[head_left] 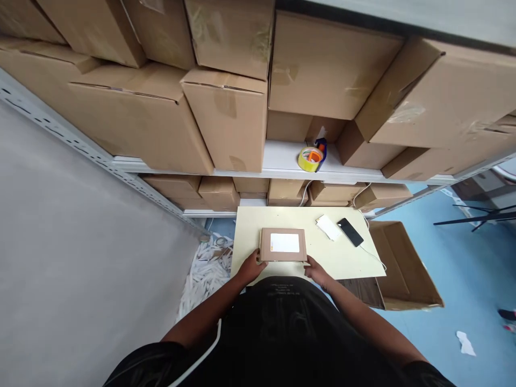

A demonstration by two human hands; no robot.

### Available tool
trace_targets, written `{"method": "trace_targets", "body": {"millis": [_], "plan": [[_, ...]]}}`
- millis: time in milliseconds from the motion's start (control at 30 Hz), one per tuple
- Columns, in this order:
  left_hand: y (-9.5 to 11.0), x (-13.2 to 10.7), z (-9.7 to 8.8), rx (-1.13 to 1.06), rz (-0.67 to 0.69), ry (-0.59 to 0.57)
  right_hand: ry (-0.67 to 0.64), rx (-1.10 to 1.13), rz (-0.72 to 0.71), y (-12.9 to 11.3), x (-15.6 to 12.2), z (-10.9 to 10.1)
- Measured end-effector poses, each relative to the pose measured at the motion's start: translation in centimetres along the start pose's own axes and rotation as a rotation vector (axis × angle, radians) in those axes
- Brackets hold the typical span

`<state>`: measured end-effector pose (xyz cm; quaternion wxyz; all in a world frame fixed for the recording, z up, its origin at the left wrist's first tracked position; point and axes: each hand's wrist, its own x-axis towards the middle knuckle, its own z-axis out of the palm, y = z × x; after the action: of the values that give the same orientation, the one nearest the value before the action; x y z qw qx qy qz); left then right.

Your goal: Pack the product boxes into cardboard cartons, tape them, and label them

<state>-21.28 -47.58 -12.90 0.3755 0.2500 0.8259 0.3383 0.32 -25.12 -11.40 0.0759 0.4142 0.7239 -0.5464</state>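
Observation:
A small brown cardboard box (265,245) with a white label (285,243) on its top is over the pale yellow table (322,259), near its front edge. At the box's near left corner, my left hand (250,267) is closed on its side. My right hand (316,271) grips the near right corner, fingers bent against the edge. Whether the box rests on the table or is slightly raised, I cannot tell. Farther right on the table lie a black phone (350,232) with a cable and a white slip of paper (328,227).
Shelves full of cardboard boxes (229,121) rise behind the table. A yellow tape roll in a dispenser (310,158) sits on the shelf (282,156). An open carton (407,269) stands on the floor at right; shredded paper (205,282) lies at left beside the wall.

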Motion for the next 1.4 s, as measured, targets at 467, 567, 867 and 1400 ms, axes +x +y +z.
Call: {"method": "trace_targets", "body": {"millis": [467, 567, 867, 1400], "plan": [[6.8, -1.3, -0.4, 0.213, 0.062, 0.270, 0.071, -0.107, -0.231, -3.0, 4.4, -5.3], [7.3, -0.9, -0.1, 0.225, 0.033, 0.292, 0.070, -0.130, -0.239, -3.6, 4.7, -5.1], [5.2, -2.8, -0.9, 0.105, 0.060, 0.145, 0.048, -0.080, -0.170, -2.1, 2.7, -4.4], [16.9, 1.9, -1.7, 0.483, 0.710, -0.015, 0.220, -0.122, 0.002, 3.5, -2.9, -4.6]]}}
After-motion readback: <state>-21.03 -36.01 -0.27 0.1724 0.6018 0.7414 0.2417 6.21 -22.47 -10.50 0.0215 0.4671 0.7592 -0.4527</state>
